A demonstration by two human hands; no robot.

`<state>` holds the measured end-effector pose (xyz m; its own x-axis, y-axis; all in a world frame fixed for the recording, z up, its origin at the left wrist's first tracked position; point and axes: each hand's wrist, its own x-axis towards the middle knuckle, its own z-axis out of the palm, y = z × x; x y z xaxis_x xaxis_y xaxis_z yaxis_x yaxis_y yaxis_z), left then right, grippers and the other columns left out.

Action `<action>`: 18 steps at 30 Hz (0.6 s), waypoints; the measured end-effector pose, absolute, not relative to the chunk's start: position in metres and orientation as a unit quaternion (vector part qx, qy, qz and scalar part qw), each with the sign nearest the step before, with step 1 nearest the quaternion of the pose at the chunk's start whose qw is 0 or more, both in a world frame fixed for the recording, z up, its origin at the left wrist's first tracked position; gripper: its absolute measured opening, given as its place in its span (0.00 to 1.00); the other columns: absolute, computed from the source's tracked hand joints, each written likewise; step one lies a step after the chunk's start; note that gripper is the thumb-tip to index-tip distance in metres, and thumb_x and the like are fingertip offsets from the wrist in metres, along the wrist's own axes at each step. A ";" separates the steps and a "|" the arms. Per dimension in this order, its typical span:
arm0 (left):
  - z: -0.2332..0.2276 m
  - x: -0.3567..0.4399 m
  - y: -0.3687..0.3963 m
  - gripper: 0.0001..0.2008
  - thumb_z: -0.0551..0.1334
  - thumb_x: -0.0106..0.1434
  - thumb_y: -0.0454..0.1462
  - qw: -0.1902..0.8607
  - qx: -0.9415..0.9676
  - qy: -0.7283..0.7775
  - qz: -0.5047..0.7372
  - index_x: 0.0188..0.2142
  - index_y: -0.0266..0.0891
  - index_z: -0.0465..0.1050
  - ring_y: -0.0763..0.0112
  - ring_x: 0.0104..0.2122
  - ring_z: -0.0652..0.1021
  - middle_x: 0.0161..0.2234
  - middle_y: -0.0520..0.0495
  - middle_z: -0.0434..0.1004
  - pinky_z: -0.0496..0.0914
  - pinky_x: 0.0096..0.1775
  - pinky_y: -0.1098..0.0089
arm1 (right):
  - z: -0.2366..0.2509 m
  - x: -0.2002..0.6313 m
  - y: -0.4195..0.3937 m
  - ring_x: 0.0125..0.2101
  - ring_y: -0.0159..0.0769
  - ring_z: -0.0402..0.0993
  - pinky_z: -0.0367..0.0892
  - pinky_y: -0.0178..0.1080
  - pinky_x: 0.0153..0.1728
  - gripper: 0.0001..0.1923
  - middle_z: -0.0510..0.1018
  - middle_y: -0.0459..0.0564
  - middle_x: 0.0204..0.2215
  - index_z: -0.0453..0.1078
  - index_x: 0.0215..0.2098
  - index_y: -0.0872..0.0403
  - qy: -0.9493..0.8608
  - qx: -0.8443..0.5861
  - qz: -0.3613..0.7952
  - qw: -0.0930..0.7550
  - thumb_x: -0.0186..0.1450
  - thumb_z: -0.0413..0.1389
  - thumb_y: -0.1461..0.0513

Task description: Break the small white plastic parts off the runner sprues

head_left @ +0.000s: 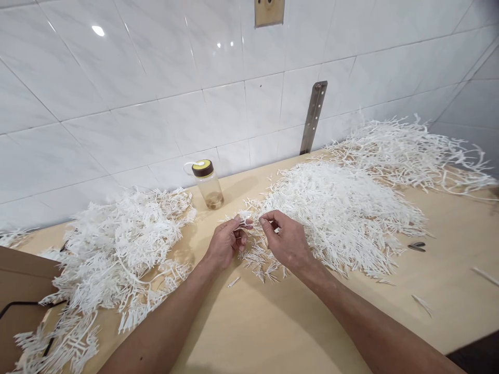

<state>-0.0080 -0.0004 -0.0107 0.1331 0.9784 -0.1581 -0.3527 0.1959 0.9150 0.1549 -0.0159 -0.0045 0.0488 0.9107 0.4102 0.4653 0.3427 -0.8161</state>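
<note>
Near the middle of the table, my left hand is closed, with a small white branched plastic sprig pinched between thumb and fingers. Just right of it, my right hand is closed in a pinch, its fingertips close to the sprig; anything between them is too small to make out. Beneath and behind the right hand spreads a large heap of small white branched pieces. A second heap of bushier white sprigs lies left of my left forearm.
A clear bottle with a dark and yellow lid stands behind my hands. Longer white stems are piled at the back right. Small dark snips lie right. A metal bracket leans on the tiled wall; a brown box stands left.
</note>
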 end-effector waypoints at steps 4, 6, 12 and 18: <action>-0.010 -0.006 -0.004 0.21 0.69 0.55 0.50 0.647 0.403 0.417 0.495 0.35 0.30 0.78 0.80 0.18 0.68 0.30 0.44 0.77 0.59 0.16 0.76 | -0.007 0.157 -0.013 0.23 0.33 0.72 0.66 0.35 0.27 0.11 0.77 0.47 0.27 0.72 0.36 0.55 -0.633 -0.540 0.235 0.503 0.66 0.52 0.57; -0.010 -0.006 -0.004 0.21 0.69 0.55 0.50 0.643 0.409 0.415 0.498 0.36 0.31 0.78 0.80 0.18 0.68 0.32 0.44 0.77 0.59 0.16 0.76 | -0.009 0.157 -0.012 0.24 0.32 0.72 0.66 0.35 0.27 0.11 0.77 0.47 0.28 0.72 0.36 0.55 -0.630 -0.542 0.241 0.502 0.66 0.52 0.57; -0.014 -0.008 -0.002 0.21 0.70 0.54 0.51 0.639 0.422 0.418 0.488 0.28 0.33 0.76 0.79 0.16 0.67 0.20 0.49 0.72 0.59 0.16 0.76 | -0.006 0.156 -0.013 0.18 0.30 0.71 0.67 0.34 0.21 0.15 0.74 0.45 0.26 0.70 0.38 0.54 -0.590 -0.535 0.345 0.498 0.67 0.52 0.51; -0.013 -0.008 -0.004 0.22 0.69 0.53 0.53 0.621 0.450 0.433 0.474 0.23 0.35 0.72 0.77 0.15 0.67 0.16 0.51 0.68 0.60 0.16 0.75 | 0.000 0.159 -0.012 0.15 0.27 0.69 0.69 0.34 0.18 0.19 0.72 0.42 0.24 0.70 0.37 0.55 -0.562 -0.496 0.498 0.436 0.66 0.53 0.48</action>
<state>-0.0080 -0.0043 -0.0129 0.1751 0.9782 -0.1117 -0.1980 0.1462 0.9692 0.1592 -0.0117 -0.0002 -0.1273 0.9919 -0.0041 0.1241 0.0118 -0.9922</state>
